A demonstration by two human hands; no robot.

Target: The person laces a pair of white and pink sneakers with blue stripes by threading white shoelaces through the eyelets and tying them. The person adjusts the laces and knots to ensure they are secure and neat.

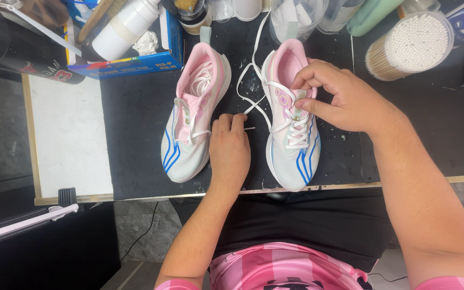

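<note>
**lacing a pink-and-white trainer on a black work mat**

black mat over a pale worktop, crowded along the far edge with bottles and tubs.

right hand curled over the upper eyelets of the right-side trainer, thumb and forefinger pinched shut on the white shoelace just where it enters the pink tongue area. left hand resting knuckles-up on the mat between the two shoes, fingertips closed on the lace's free end, the stiff tip poking out to the right. lace running slack from that tip up in a loop toward the heel and back down to the eyelets.

lower rows of this trainer already crossed and snug; top rows unfinished, so seemingly mid-threading. next move likely calls for steering the held tip to the open eyelet under the right fingers, then drawing the slack through evenly without twisting the flat lace.

just beside the left hand, second trainer, toe toward the body, its own lace bunched loosely inside the pink opening. farther out: tub of cotton swabs at upper right, white squeeze bottle lying in a blue carton at upper left, black cylinder at the far left edge. pink striped garment at the bottom edge.
</note>
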